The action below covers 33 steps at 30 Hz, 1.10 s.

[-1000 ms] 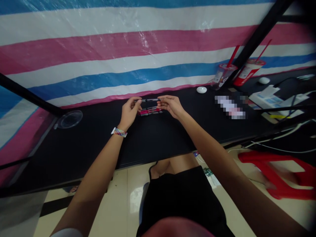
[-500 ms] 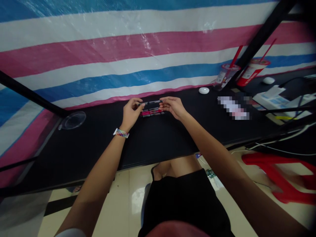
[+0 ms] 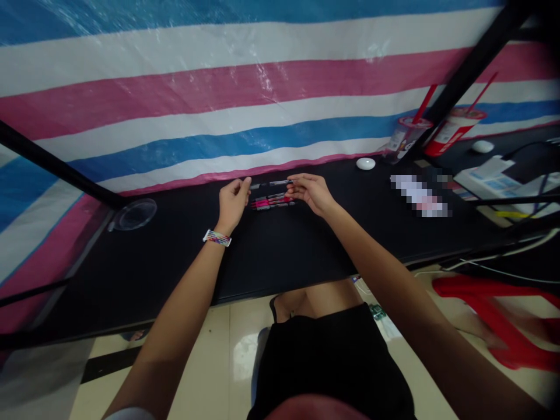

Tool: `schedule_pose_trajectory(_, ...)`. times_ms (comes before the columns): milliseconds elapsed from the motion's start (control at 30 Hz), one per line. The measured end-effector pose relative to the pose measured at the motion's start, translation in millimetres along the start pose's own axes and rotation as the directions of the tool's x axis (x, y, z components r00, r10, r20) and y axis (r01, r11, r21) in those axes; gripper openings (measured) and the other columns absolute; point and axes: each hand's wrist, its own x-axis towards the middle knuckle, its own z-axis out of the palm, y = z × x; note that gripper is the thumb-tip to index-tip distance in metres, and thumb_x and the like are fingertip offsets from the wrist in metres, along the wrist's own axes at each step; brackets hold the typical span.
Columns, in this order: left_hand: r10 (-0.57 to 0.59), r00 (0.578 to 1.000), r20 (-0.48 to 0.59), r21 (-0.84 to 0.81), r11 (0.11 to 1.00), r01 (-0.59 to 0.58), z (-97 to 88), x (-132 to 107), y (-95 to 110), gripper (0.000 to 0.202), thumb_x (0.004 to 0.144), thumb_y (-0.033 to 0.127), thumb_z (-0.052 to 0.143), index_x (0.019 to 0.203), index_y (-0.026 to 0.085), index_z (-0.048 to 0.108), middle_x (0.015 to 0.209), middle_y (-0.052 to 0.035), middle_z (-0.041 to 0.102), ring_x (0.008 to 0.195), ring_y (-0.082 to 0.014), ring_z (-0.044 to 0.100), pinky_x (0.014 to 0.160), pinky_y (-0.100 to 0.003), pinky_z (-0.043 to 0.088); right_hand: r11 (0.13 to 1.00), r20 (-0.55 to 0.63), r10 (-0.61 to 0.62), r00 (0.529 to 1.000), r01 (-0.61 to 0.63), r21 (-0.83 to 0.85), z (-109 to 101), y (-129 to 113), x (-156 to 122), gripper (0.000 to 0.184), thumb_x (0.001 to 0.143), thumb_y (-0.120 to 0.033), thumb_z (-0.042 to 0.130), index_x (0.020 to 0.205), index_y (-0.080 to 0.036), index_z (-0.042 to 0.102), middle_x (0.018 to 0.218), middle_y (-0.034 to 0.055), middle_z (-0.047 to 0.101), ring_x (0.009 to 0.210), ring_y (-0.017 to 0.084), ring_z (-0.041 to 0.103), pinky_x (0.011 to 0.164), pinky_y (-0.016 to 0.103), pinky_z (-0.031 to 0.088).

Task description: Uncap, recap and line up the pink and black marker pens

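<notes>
Both my hands hold a dark pen (image 3: 269,184) level, a little above the black table (image 3: 175,256), near the striped wall. My left hand (image 3: 234,199), with a colourful wristband, has its fingers curled and pinched at the pen's left end. My right hand (image 3: 311,191) pinches the right end between thumb and fingers. Just below the held pen, a small row of pens (image 3: 272,202), pink and dark, lies on the table between my hands.
A clear plastic lid (image 3: 136,213) lies at the table's left. To the right are a white round puck (image 3: 366,164), two drink cups with red straws (image 3: 409,135), papers and cables (image 3: 499,178). A red plastic stool (image 3: 494,321) stands on the floor at right.
The view has drifted a little, so everything sits slightly lower and to the right. Both hands have stayed at the pen; my left hand's fingers have curled in more at its end.
</notes>
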Motion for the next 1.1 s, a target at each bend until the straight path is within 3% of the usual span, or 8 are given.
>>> schedule_pose_trajectory(133, 0.005, 1.0, -0.014, -0.07, 0.998, -0.006, 0.1, 4.6, -6.2, 0.023, 0.09, 0.045, 0.084, 0.089, 0.024, 0.075, 0.08, -0.0038, 0.074, 0.07, -0.015, 0.068, 0.066, -0.029, 0.057, 0.999, -0.054, -0.031, 0.998, 0.032, 0.019, -3.5, -2.2, 1.5, 0.007, 0.085, -0.017, 0.074, 0.091, -0.018, 0.078, 0.077, 0.0049, 0.074, 0.077, 0.019, 0.074, 0.088, 0.04, 0.07)
schedule_pose_trajectory(400, -0.03, 0.998, -0.051, -0.138, 0.99, 0.022, -5.3, 6.1, -15.1, 0.016, 0.087, 0.027, 0.082, 0.1, 0.022, 0.076, 0.099, -0.0069, 0.08, 0.092, -0.0187, 0.077, 0.078, -0.031, 0.062, 0.998, -0.11, -0.057, 0.992, 0.061, 0.034, -6.9, -3.8, 2.2, 0.008, 0.082, -0.018, 0.074, 0.09, -0.019, 0.077, 0.076, 0.0041, 0.072, 0.073, 0.018, 0.07, 0.087, 0.042, 0.069)
schedule_pose_trajectory(500, -0.025, 0.996, -0.083, -0.132, 0.991, 0.014, -5.7, 6.5, -14.2, 0.015, 0.086, 0.03, 0.085, 0.097, 0.023, 0.077, 0.094, -0.0062, 0.08, 0.088, -0.0185, 0.076, 0.078, -0.032, 0.061, 0.996, -0.128, -0.068, 0.989, 0.074, 0.04, -7.2, -3.8, 2.1, 0.011, 0.081, -0.017, 0.071, 0.09, -0.018, 0.077, 0.076, 0.0044, 0.072, 0.071, 0.017, 0.069, 0.084, 0.041, 0.069)
schedule_pose_trajectory(700, -0.022, 0.993, -0.116, -0.088, 0.996, 0.012, -6.0, 7.4, -11.7, 0.011, 0.089, 0.033, 0.083, 0.096, 0.026, 0.08, 0.084, -0.0034, 0.077, 0.071, -0.0154, 0.071, 0.061, -0.03, 0.052, 0.988, -0.195, -0.142, 0.97, 0.151, 0.029, -9.5, -3.3, 3.4, 0.008, 0.082, -0.02, 0.072, 0.089, -0.02, 0.075, 0.075, 0.0035, 0.071, 0.069, 0.017, 0.067, 0.082, 0.04, 0.068)
schedule_pose_trajectory(1100, -0.018, 0.993, -0.115, -0.124, 0.992, 0.003, -7.4, 7.6, -9.5, 0.014, 0.091, 0.033, 0.08, 0.102, 0.026, 0.081, 0.095, -0.0056, 0.081, 0.078, -0.016, 0.076, 0.067, -0.03, 0.056, 0.986, -0.218, -0.164, 0.962, 0.168, 0.002, -11.7, -2.7, 5.4, 0.008, 0.08, -0.023, 0.071, 0.087, -0.021, 0.075, 0.075, 0.0027, 0.07, 0.068, 0.016, 0.066, 0.079, 0.038, 0.066)
